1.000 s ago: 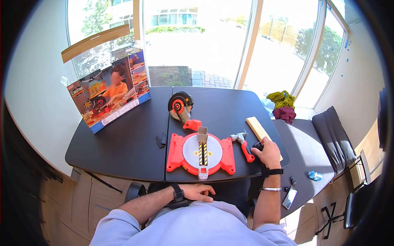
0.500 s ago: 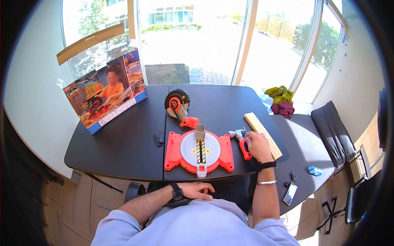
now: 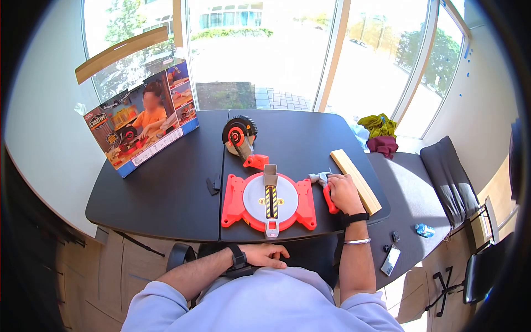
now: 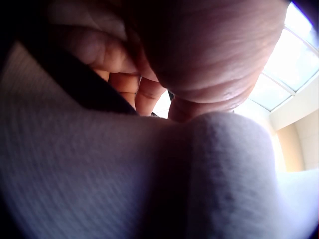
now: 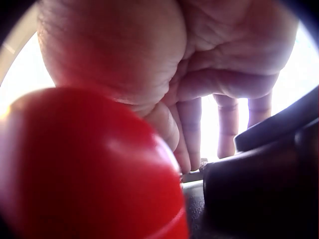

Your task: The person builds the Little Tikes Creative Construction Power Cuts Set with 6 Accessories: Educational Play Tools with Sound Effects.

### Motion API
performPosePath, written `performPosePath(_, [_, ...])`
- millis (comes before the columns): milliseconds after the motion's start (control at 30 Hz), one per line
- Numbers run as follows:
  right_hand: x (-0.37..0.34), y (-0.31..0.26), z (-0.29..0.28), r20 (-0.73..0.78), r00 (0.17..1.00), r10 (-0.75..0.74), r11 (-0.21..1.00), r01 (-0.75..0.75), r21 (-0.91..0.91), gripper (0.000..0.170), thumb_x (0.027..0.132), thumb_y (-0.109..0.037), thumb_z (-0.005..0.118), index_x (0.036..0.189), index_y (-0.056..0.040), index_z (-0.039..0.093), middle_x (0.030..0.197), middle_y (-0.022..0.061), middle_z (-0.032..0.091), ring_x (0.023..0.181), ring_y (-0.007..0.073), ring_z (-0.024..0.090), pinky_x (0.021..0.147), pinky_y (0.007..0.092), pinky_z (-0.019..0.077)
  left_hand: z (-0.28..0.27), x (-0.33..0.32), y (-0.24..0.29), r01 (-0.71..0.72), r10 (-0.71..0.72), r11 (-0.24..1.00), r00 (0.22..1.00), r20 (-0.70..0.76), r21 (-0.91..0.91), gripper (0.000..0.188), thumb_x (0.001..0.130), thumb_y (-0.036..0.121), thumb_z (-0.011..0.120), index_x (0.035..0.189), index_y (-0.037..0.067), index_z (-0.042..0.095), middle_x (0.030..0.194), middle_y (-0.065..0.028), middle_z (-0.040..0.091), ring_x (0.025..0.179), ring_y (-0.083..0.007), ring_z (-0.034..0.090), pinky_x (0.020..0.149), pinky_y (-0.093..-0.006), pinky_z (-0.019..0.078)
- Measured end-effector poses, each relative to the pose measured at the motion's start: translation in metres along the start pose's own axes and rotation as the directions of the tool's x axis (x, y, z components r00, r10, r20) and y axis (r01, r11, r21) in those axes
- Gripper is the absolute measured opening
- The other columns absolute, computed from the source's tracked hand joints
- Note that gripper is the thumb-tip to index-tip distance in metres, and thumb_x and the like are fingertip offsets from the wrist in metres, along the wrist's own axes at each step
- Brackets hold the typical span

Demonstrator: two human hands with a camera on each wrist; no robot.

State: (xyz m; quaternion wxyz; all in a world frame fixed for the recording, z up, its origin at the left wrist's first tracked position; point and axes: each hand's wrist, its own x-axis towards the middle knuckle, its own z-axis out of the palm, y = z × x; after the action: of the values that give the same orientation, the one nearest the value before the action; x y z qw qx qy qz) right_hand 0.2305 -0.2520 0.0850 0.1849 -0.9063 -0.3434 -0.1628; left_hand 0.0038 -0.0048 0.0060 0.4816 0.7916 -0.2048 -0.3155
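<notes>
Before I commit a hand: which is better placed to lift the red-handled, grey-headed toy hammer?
Right, I'd judge: the right hand is over the hammer; the left hand rests at the lap, off the black table.

Two hands are being counted here, one left hand [image 3: 267,256] and one right hand [image 3: 344,193]; two wristbands [image 3: 238,257] are seen, and one bangle [image 3: 357,241]. On to the tools: one hammer [image 3: 330,201], one saw [image 3: 238,135] and one base [image 3: 234,206] are tallied. One plank [image 3: 355,181] is added, one box [image 3: 145,122] too. Three cloths [image 3: 380,126] are spotted, with one bottle [image 3: 425,231], one phone [image 3: 390,260] and one cushion [image 3: 451,180] noted.
</notes>
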Motion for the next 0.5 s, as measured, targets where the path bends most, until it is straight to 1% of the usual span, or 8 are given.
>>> performPosePath(200, [-0.0001,0.0021,0.0024,0.004,1.0,0.004,1.0,-0.004,0.01,0.021,0.098,-0.01,0.059,0.096,-0.0019,0.079,0.12,0.0101,0.078,0.107,0.0377,0.066,0.1,0.0459,0.0522,0.0013,0.0022,-0.005,-0.01,0.01,1.0,1.0,-0.006,-0.016,0.074,0.102,0.06,0.067,0.144,0.0,0.056,0.093,-0.0025,0.06,0.084,-0.0125,0.057,0.072,-0.03,0.0468])
performPosePath(300, [0.0006,0.003,0.0039,0.0,1.0,-0.009,1.0,0.009,-0.014,0.021,0.098,-0.011,0.06,0.097,-0.0022,0.079,0.119,0.0092,0.078,0.105,0.0378,0.066,0.097,0.0466,0.0541,0.0002,0.001,-0.0035,-0.007,0.007,1.0,1.0,-0.005,-0.008,0.074,0.102,0.06,0.067,0.144,0.0,0.056,0.092,-0.0024,0.059,0.084,-0.0123,0.057,0.072,-0.0298,0.0465])
performPosePath(400, [-0.0003,0.001,0.0021,0.03,0.999,0.031,0.999,-0.03,-0.042,0.021,0.097,-0.011,0.061,0.096,-0.0025,0.079,0.12,0.01,0.078,0.107,0.0366,0.068,0.095,0.048,0.0559,0.0004,0.0015,-0.0035,-0.003,0.003,1.0,1.0,-0.001,-0.014,0.075,0.102,0.06,0.067,0.145,-0.001,0.056,0.092,-0.0023,0.059,0.084,-0.0121,0.057,0.072,-0.0298,0.0463])
performPosePath(467, [-0.0009,0.0049,0.0065,-0.024,0.999,-0.021,0.999,0.02,-0.033,0.019,0.097,-0.011,0.06,0.094,-0.0016,0.077,0.114,0.0137,0.077,0.105,0.0373,0.071,0.091,0.0497,0.0573,0.0011,0.0021,-0.0051,-0.01,0.01,1.0,1.0,-0.005,-0.014,0.075,0.102,0.06,0.067,0.144,-0.001,0.056,0.092,-0.0022,0.059,0.084,-0.012,0.056,0.071,-0.0297,0.0459])
performPosePath(500, [-0.0002,0.0034,0.0057,-0.024,0.999,-0.021,0.999,0.02,-0.033,0.019,0.097,-0.011,0.06,0.094,-0.0016,0.077,0.114,0.0137,0.077,0.105,0.0373,0.071,0.091,0.0497,0.0573,0.0013,0.0021,-0.0052,-0.016,0.016,1.0,1.0,-0.01,-0.015,0.075,0.102,0.06,0.067,0.144,-0.001,0.056,0.092,-0.0021,0.059,0.084,-0.0118,0.056,0.071,-0.0296,0.0456])
